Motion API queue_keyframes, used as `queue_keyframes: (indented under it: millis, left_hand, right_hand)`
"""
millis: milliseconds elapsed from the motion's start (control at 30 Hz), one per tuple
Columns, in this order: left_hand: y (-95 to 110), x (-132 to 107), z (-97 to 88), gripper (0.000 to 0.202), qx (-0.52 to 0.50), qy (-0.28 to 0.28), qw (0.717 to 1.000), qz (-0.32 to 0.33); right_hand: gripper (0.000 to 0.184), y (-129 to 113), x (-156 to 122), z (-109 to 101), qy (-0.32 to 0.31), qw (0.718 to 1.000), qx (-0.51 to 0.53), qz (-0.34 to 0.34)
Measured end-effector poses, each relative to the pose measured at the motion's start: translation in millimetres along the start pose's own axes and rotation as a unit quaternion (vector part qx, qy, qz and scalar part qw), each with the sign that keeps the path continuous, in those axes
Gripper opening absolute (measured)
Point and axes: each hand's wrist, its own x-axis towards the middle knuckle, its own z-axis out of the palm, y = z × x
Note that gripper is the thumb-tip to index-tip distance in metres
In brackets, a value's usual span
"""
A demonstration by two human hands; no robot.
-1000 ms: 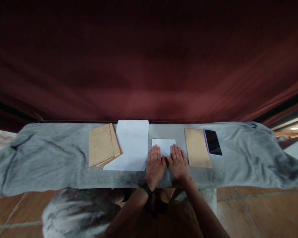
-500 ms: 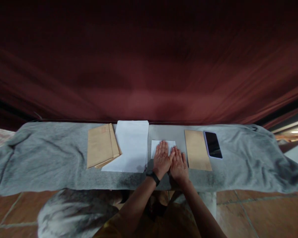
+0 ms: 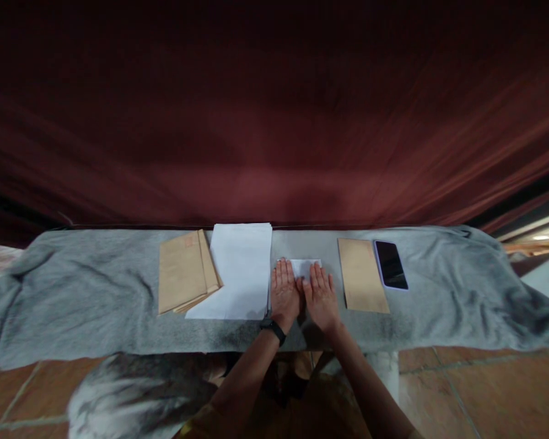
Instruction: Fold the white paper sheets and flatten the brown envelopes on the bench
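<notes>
Your cloth-covered table (image 3: 96, 292), left to right.
Envelope stack (image 3: 183, 271) at left, touching the sheet pile (image 3: 240, 268) on its right; folded sheet (image 3: 305, 267) at centre under your left hand (image 3: 284, 292) and right hand (image 3: 321, 297); single envelope (image 3: 361, 274), then phone (image 3: 390, 264) just beside it; curtain (image 3: 274, 122) behind.

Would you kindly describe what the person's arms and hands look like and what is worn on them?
Both forearms are bare, with no sleeves in view. The left hand has a black band at its wrist; the right hand and its wrist carry nothing. Neither hand is gloved.
</notes>
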Motion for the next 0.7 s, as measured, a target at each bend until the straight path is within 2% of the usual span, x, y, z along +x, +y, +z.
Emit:
queue_keyframes:
  millis: [133,233,500,700]
  left_hand:
    - [-5,-1,1.4,0.064,0.005,-0.003,1.000,0.015]
    - [-4,-1,1.8,0.065,0.001,0.004,1.000,0.018]
    - [-1,1,0.8,0.061,0.008,0.001,1.000,0.002]
    - [3,1,-1.1,0.060,-0.002,0.011,1.000,-0.013]
  right_hand:
    - [0.055,-17,23,7,-0.047,0.997,0.041,-0.056]
    - [0.053,-18,28,12,-0.054,0.996,0.043,-0.064]
    - [0.055,9,17,13,-0.030,0.997,-0.012,-0.071]
    - [0.054,34,10,8,0.004,0.997,-0.066,-0.050]
